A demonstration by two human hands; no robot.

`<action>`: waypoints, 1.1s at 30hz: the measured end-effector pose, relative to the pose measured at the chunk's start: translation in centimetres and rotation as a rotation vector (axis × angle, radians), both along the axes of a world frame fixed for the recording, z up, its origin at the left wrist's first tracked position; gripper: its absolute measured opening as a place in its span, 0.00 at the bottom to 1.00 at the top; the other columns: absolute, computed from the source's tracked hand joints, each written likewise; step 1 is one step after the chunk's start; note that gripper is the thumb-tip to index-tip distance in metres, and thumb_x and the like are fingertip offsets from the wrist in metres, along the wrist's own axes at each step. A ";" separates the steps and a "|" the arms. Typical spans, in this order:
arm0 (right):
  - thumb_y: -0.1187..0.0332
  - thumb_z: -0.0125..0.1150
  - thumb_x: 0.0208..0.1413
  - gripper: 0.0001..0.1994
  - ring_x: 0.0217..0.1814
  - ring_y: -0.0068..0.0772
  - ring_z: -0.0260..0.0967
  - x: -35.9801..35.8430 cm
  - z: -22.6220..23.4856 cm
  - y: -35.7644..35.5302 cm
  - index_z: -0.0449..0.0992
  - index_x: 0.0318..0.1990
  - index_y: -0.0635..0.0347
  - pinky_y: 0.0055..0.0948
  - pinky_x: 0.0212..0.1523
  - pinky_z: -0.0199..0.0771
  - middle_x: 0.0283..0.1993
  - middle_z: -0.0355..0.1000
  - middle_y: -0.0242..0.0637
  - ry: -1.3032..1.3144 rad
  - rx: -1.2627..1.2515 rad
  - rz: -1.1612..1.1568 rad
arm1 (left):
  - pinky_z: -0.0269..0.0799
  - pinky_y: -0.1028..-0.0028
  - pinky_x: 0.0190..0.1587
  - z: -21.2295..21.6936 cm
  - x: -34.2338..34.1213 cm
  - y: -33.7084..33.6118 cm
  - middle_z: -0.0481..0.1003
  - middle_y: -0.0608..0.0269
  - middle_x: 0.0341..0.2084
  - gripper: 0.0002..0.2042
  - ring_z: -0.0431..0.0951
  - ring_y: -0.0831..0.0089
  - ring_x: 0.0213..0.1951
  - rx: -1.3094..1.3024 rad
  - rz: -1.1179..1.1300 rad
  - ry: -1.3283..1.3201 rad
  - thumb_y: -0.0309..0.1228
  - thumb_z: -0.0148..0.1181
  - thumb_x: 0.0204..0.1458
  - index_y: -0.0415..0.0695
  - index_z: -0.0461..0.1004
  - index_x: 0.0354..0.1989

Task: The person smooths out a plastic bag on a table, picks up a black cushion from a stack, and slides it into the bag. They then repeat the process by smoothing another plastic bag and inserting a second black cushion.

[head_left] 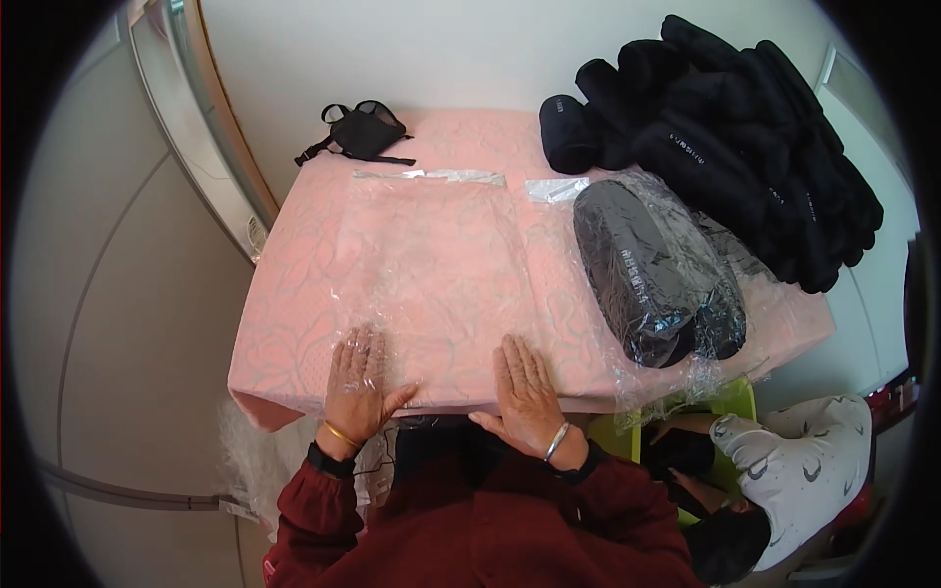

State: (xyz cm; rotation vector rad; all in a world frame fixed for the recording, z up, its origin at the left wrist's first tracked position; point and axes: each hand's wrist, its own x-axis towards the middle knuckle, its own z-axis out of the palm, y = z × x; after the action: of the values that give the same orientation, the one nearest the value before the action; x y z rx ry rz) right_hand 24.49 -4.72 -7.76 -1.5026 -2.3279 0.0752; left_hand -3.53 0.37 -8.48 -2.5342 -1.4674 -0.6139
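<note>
A clear plastic bag (431, 245) lies flat on the pink cloth-covered table (284, 284), with a whitish strip along its far edge. My left hand (357, 384) rests open on the bag's near left part, fingers pointing away from me. Near the table's front edge my right hand (525, 397) lies open and flat, its thumb toward the left hand. Neither hand grips anything. To the right sit dark, rolled cylindrical cushions (637, 269) inside another clear plastic bag, with pale printing on one side.
Many black cylindrical cushions (706, 147) are heaped at the far right. A small black strapped pouch (366, 132) lies at the far left. At lower right a person in a white patterned top (814, 461) bends over a green bin (740, 402). Loose clear plastic (250, 451) hangs at lower left.
</note>
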 end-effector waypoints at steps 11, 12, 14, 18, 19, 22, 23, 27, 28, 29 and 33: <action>0.68 0.67 0.51 0.21 0.60 0.50 0.67 0.8 6.9 -6.2 0.73 0.52 0.67 0.38 0.61 0.68 0.58 0.68 0.50 0.595 -0.260 0.331 | 0.54 0.46 0.66 0.3 -1.4 -1.3 0.59 0.40 0.66 0.44 0.59 0.41 0.65 -0.017 -0.098 -0.093 0.48 0.68 0.48 0.40 0.54 0.69; 0.69 0.66 0.51 0.20 0.60 0.50 0.68 1.1 6.9 -4.7 0.74 0.51 0.67 0.38 0.60 0.69 0.57 0.69 0.50 0.602 -0.191 0.273 | 0.54 0.46 0.66 0.3 -1.4 -1.4 0.58 0.41 0.66 0.45 0.59 0.41 0.65 0.012 -0.074 -0.068 0.46 0.70 0.47 0.41 0.53 0.70; 0.72 0.65 0.52 0.19 0.60 0.51 0.68 1.9 6.1 -1.7 0.74 0.52 0.67 0.40 0.58 0.70 0.56 0.70 0.52 0.531 0.038 0.122 | 0.55 0.46 0.66 0.2 -0.7 -1.6 0.57 0.41 0.66 0.45 0.59 0.41 0.65 0.017 -0.024 -0.094 0.47 0.69 0.47 0.40 0.53 0.70; 0.70 0.63 0.54 0.18 0.63 0.54 0.63 2.1 1.1 -0.1 0.74 0.51 0.67 0.43 0.61 0.65 0.59 0.67 0.53 0.419 0.144 0.003 | 0.55 0.47 0.66 0.7 0.7 -1.5 0.55 0.40 0.68 0.45 0.60 0.40 0.65 0.039 0.066 -0.231 0.47 0.68 0.48 0.38 0.52 0.70; 0.70 0.63 0.54 0.18 0.63 0.54 0.63 1.6 1.3 -0.2 0.74 0.51 0.67 0.43 0.61 0.65 0.59 0.67 0.53 0.420 0.141 0.007 | 0.55 0.47 0.66 1.0 0.7 -1.8 0.54 0.40 0.68 0.45 0.59 0.40 0.65 0.033 0.093 -0.294 0.45 0.68 0.48 0.39 0.51 0.70; 0.68 0.63 0.54 0.20 0.65 0.56 0.59 0.2 2.6 -0.3 0.71 0.53 0.67 0.47 0.64 0.59 0.61 0.64 0.53 0.257 0.161 0.040 | 0.57 0.49 0.65 1.2 -0.4 -3.0 0.56 0.39 0.67 0.43 0.60 0.40 0.64 0.006 0.089 -0.324 0.42 0.69 0.48 0.39 0.53 0.69; 0.68 0.63 0.54 0.20 0.65 0.56 0.59 0.3 2.7 -0.2 0.71 0.53 0.67 0.47 0.64 0.59 0.61 0.64 0.53 0.249 0.171 0.030 | 0.59 0.50 0.64 0.9 -1.0 -3.1 0.58 0.39 0.65 0.41 0.62 0.41 0.63 -0.014 0.047 -0.298 0.41 0.69 0.48 0.38 0.55 0.68; 0.66 0.63 0.54 0.22 0.67 0.57 0.58 0.9 2.3 0.4 0.69 0.55 0.66 0.50 0.66 0.57 0.62 0.63 0.54 0.199 0.005 0.068 | 0.69 0.57 0.56 5.7 -0.9 -6.3 0.70 0.42 0.55 0.28 0.72 0.47 0.55 -0.481 -0.215 -0.273 0.32 0.70 0.47 0.37 0.68 0.57; 0.66 0.63 0.54 0.24 0.67 0.57 0.57 1.0 2.6 0.5 0.68 0.56 0.66 0.51 0.67 0.55 0.63 0.62 0.53 0.280 -0.104 0.050 | 0.70 0.58 0.55 7.4 0.0 -7.2 0.72 0.43 0.53 0.24 0.74 0.49 0.53 -0.648 -0.284 -0.376 0.29 0.70 0.47 0.37 0.72 0.53; 0.66 0.64 0.53 0.25 0.68 0.57 0.57 1.2 3.1 0.3 0.67 0.57 0.65 0.51 0.68 0.54 0.63 0.62 0.53 0.358 -0.200 0.025 | 0.70 0.58 0.55 8.0 0.9 -7.7 0.72 0.43 0.53 0.24 0.74 0.49 0.53 -0.632 -0.302 -0.375 0.29 0.70 0.47 0.37 0.72 0.53; 0.62 0.63 0.52 0.29 0.71 0.57 0.52 -0.6 0.7 2.0 0.65 0.61 0.64 0.51 0.70 0.49 0.67 0.58 0.53 0.303 0.181 0.055 | 0.67 0.57 0.59 8.4 5.6 -5.4 0.70 0.44 0.56 0.26 0.70 0.45 0.56 -0.779 -0.462 -0.492 0.32 0.65 0.52 0.37 0.66 0.59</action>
State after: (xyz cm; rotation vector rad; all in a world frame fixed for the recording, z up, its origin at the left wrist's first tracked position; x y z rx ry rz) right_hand 23.93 -2.68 -7.11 -1.2457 -2.0739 0.0966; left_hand 2.03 -5.05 -0.11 -3.5944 -1.4545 -0.9227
